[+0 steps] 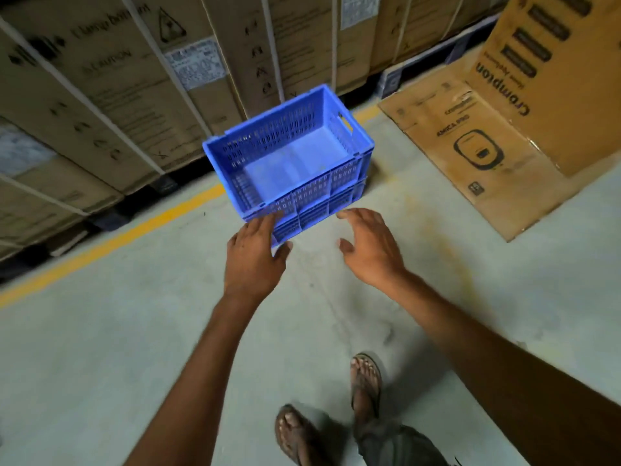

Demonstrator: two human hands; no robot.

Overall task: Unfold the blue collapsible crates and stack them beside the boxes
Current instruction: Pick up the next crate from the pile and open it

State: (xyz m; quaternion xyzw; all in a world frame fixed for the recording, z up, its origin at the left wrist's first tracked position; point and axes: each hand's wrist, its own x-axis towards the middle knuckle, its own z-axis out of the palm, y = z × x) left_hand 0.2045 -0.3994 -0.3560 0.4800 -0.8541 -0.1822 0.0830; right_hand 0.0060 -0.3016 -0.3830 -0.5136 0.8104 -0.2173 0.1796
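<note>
An unfolded blue crate [295, 163] with slotted walls sits on top of a second blue crate [319, 218], of which only the near wall shows. The stack stands on the concrete floor by the tall cardboard boxes [111, 95]. My left hand [253, 255] is at the stack's near left corner, fingers spread and touching the top crate's lower edge, holding nothing. My right hand [366, 248] hovers open just right of and below the stack, apart from it.
A yellow floor line [111, 240] runs along the strapped boxes on dark pallets. A flattened brown carton [470, 153] lies on the floor at right, beside another upright carton [554, 79]. My sandalled feet [336, 408] stand on grey concrete behind the stack.
</note>
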